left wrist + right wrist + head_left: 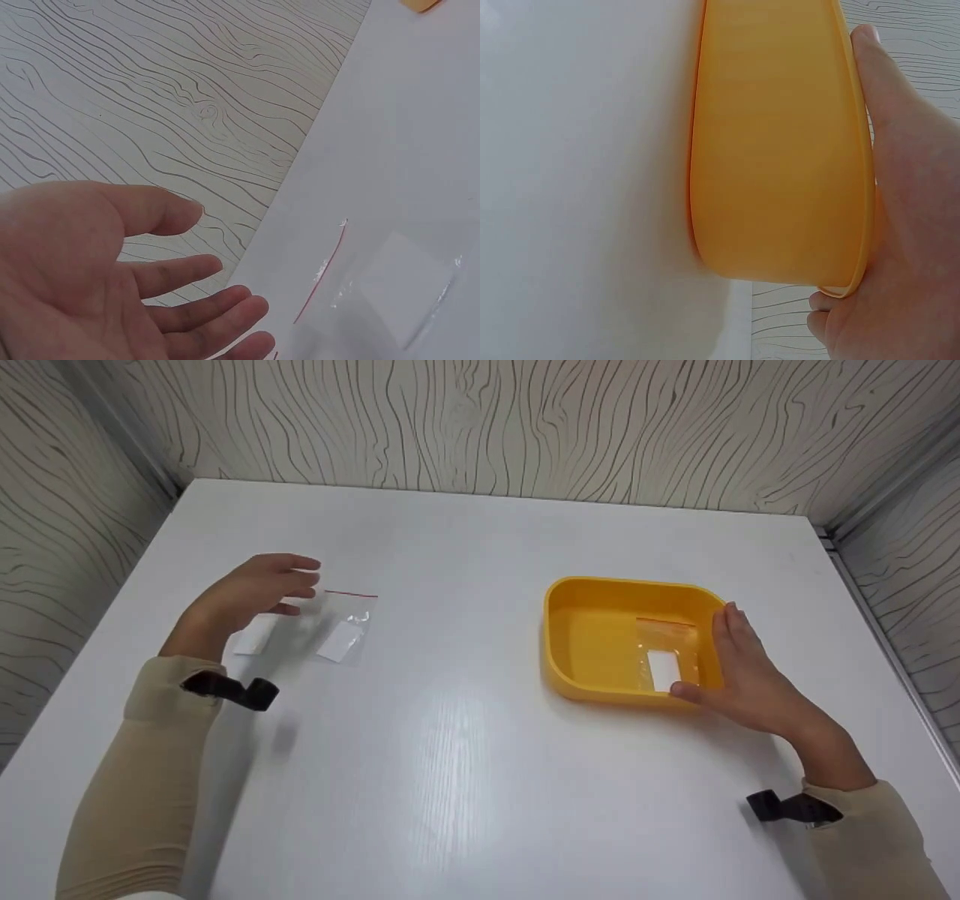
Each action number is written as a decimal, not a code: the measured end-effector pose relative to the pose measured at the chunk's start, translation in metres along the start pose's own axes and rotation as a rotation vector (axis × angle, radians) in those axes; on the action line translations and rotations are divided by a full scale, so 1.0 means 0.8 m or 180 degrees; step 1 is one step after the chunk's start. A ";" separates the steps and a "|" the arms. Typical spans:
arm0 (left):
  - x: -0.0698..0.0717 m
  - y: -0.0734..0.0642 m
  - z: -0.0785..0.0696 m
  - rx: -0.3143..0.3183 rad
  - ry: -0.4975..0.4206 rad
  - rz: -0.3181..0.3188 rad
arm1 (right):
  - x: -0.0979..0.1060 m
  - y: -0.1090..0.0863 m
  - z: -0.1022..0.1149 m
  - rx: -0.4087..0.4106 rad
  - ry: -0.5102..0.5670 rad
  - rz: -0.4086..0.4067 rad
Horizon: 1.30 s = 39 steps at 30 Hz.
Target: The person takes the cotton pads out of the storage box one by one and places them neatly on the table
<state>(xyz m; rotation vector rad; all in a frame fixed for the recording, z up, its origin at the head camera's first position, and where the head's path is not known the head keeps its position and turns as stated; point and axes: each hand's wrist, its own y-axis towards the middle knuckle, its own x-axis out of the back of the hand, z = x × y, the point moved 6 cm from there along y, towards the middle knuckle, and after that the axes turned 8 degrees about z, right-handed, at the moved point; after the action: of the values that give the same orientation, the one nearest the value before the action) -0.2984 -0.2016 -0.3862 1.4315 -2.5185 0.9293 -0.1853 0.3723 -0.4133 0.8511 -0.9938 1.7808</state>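
Above two clear zip bags at the left, my left hand [259, 585] hovers with spread, loosely bent fingers and holds nothing. One bag [255, 636] lies partly hidden under the hand. Just to its right is the other bag [345, 639], with a red seal line and a white rectangular piece inside; in the left wrist view this bag [397, 289] lies beyond the fingertips. My right hand [746, 679] holds the near right corner of a yellow plastic container [589, 690], thumb over the near rim, fingers along the right side. A similar bag [664, 660] lies inside it.
The white table [450, 780] carries these things. A wood-patterned panel [480, 427] rises behind its far edge, with similar panels at both sides. Black wrist cameras [259, 694] sit on both sleeves.
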 end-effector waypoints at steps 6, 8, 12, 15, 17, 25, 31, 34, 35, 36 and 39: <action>0.001 0.000 -0.005 -0.0043 -0.0062 -0.0020 | 0.000 0.000 -0.001 -0.0031 -0.0001 0.0000; 0.001 0.001 -0.007 -0.0084 -0.0066 -0.0026 | 0.000 0.001 -0.001 -0.0045 -0.0001 0.0001; -0.002 0.001 -0.015 -0.0241 -0.0068 0.0027 | -0.001 0.001 -0.001 -0.0078 -0.0004 0.0009; -0.007 0.000 -0.020 -0.0341 -0.0094 0.0089 | -0.001 0.001 -0.001 -0.0091 -0.0012 0.0020; -0.011 0.000 -0.024 -0.0383 -0.0112 0.0117 | -0.001 0.001 -0.001 -0.0094 -0.0008 0.0026; -0.022 0.002 -0.032 -0.0629 -0.0162 0.0139 | -0.001 0.001 0.000 -0.0055 0.0002 0.0021; -0.032 0.011 -0.041 -0.0985 -0.0233 0.0276 | 0.000 0.001 0.002 0.0006 0.0048 0.0015; -0.038 0.016 -0.045 -0.1098 -0.0166 0.0326 | 0.000 0.001 0.003 0.0003 0.0056 0.0013; -0.040 0.018 -0.047 -0.1126 -0.0161 0.0333 | 0.000 0.001 0.003 0.0002 0.0057 0.0008; -0.041 0.019 -0.049 -0.1154 -0.0158 0.0337 | 0.000 0.001 0.003 0.0003 0.0058 0.0004; -0.044 0.023 -0.054 -0.1222 -0.0215 0.0341 | 0.000 0.000 0.002 -0.0003 0.0045 -0.0002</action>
<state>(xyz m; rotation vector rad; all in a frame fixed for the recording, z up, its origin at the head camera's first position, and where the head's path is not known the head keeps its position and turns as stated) -0.3023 -0.1444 -0.3728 1.2374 -2.6541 0.3799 -0.1852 0.3710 -0.4122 0.8371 -0.9849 1.7833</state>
